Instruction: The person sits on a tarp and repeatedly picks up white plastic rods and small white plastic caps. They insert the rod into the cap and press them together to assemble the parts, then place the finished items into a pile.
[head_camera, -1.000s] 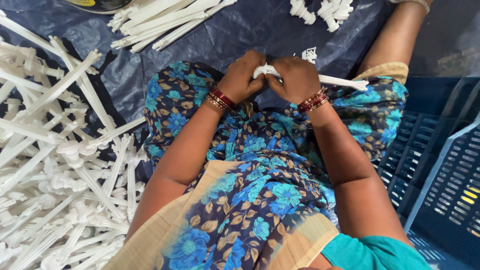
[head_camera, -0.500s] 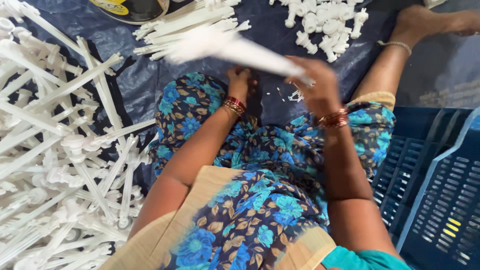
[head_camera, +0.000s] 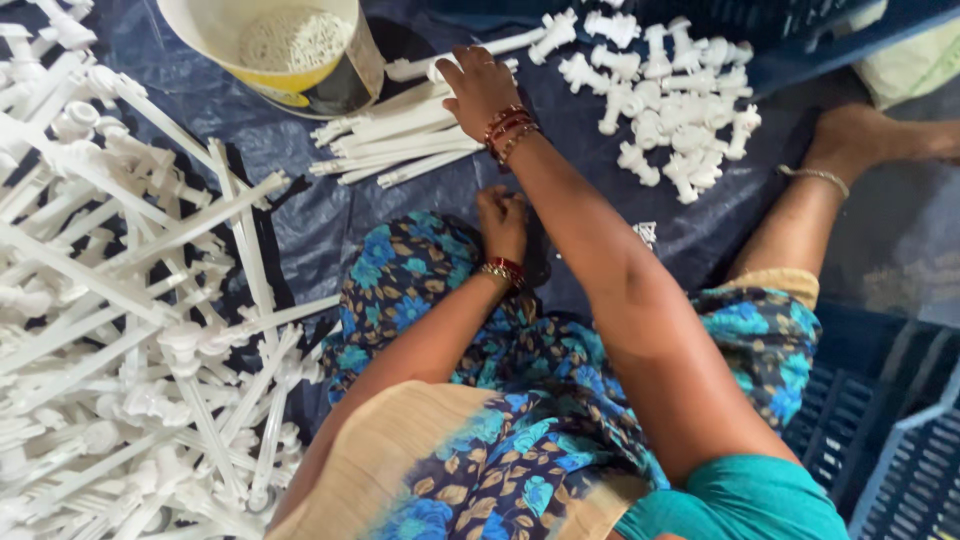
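My right hand (head_camera: 478, 88) reaches forward with its fingers curled over a long white plastic rod (head_camera: 520, 43). The rod lies across the far end of a bundle of similar white rods (head_camera: 400, 140) on the dark blue tarp (head_camera: 300, 215). My left hand (head_camera: 503, 222) is closed in a fist near my knee, on the blue floral cloth (head_camera: 420, 280) over my lap. Nothing shows in the fist. Both wrists wear red and gold bangles.
A cream bucket (head_camera: 340, 75) with white granules stands at the far left of the rods. A heap of small white fittings (head_camera: 670, 90) lies far right. Tangled white moulded frames (head_camera: 120, 300) fill the left side. My foot (head_camera: 860, 135) and blue crates (head_camera: 890, 460) are on the right.
Both hands were together at my lap on a white piece. My right hand then carried a long rod forward to the bundle, while my left hand stayed near my knee.
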